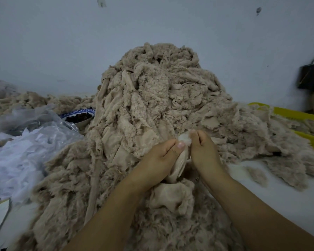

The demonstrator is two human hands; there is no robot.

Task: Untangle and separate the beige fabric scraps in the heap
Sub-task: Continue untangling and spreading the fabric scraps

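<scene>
Dim, flat, bluish light without hard shadows; wide-angle bending at the edges, and the right border slightly blurred.

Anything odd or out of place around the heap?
Yes: a blue-and-white bowl of dark pieces, possibly food, sits tucked against the left foot of the beige scrap heap, beside crumpled clear plastic bags. Loose fluff could easily drop into it.

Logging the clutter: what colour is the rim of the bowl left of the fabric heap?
The bowl has a blue-and-white patterned rim; head view shows it.

Bare forearms; left hand (159,158), right hand (204,149), short-nailed.
</scene>
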